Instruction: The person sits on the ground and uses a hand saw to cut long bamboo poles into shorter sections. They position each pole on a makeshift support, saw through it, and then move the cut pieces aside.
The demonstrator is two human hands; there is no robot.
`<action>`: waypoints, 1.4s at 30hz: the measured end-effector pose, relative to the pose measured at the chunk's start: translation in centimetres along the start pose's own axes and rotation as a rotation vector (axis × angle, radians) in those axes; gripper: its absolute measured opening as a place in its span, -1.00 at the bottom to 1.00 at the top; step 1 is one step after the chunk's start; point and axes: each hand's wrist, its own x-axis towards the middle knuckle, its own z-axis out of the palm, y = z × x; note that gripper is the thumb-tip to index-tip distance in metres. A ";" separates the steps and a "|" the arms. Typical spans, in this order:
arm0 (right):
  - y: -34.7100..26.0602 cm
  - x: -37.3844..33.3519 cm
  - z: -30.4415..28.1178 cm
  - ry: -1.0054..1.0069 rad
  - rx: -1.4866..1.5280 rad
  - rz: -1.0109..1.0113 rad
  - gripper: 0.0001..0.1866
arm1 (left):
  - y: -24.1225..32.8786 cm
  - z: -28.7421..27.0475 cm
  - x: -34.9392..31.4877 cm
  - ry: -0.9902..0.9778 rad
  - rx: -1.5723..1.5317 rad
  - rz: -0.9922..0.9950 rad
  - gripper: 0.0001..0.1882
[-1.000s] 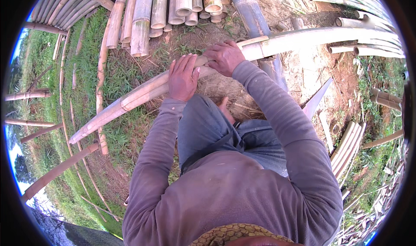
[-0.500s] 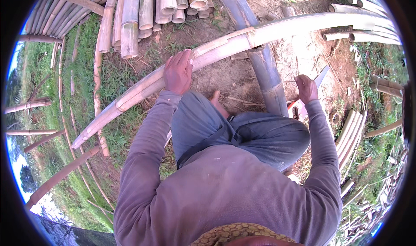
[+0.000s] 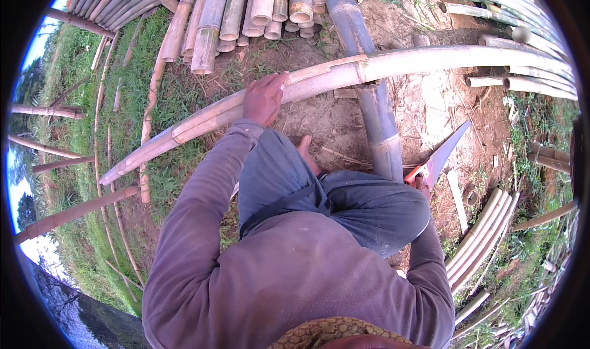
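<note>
A long pale bamboo pole point(image 3: 313, 86) slants across in front of me, resting on a thick grey bamboo log point(image 3: 380, 118). My left hand point(image 3: 264, 97) is laid over the pole's left part, fingers curled round its far edge. A narrow strip of its upper side looks cut or split near the log. Beside my right knee lies a handsaw point(image 3: 447, 149) with an orange-red handle, its blade pointing away to the right. My right hand point(image 3: 422, 187) has its fingers at this handle and appears closed on it; the knee partly hides the hand.
Cut bamboo tubes point(image 3: 261, 8) are stacked at the far middle, and more poles point(image 3: 491, 8) lie at the far right. Split bamboo lengths point(image 3: 482, 235) lie right of my knee, near a small bamboo ring point(image 3: 471, 196). A bamboo rail point(image 3: 77, 214) crosses the grass at left.
My right hand has come down and back from above the saw blade to the saw's handle. My left hand stays on the pole. The whole view has shifted slightly.
</note>
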 end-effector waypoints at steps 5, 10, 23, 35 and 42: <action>-2.1 -0.6 -11.3 0.394 0.989 0.577 -0.46 | -1.1 1.6 -0.6 0.144 -0.075 -0.058 -0.64; -6.1 -10.3 -21.0 0.561 0.707 0.208 -0.69 | 0.3 1.5 0.7 0.025 -0.087 -0.221 -0.62; -21.3 -19.1 -19.9 0.333 1.229 -0.087 -0.42 | 0.9 1.8 1.4 -0.081 -0.047 -0.310 -0.62; -19.7 -19.3 -19.8 0.307 1.142 -0.127 -0.45 | 0.2 2.7 0.7 0.125 -0.004 -0.136 -0.65; -18.9 -18.2 -20.0 0.344 0.942 -0.249 -0.45 | 0.0 3.0 0.8 -0.037 -0.049 -0.289 -0.62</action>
